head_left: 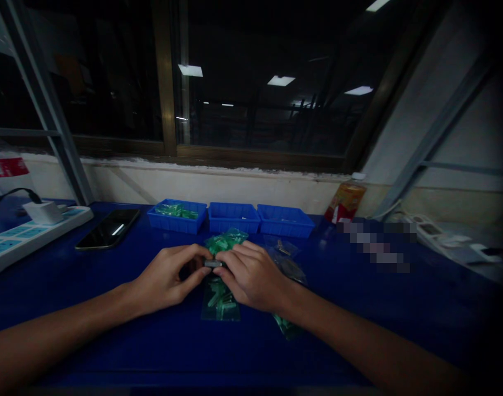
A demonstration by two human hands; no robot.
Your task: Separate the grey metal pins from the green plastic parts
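Both of my hands meet at the middle of a blue table [111, 341]. My left hand [169, 278] and my right hand [251, 275] pinch one small grey metal part [213, 264] between their fingertips. Under them lies a clear plastic bag of small green parts [220, 302]. A heap of green bagged parts [226, 240] sits just beyond my fingers. More clear bags [286, 258] lie to the right of my right hand, and a green bag [287, 325] shows under my right wrist.
Three blue bins stand in a row at the back: the left one [177, 215] holds green parts, then the middle [233, 217] and right [285, 221]. A black phone [108, 228] and a white power strip [24, 234] lie left. A bottle [345, 201] stands right.
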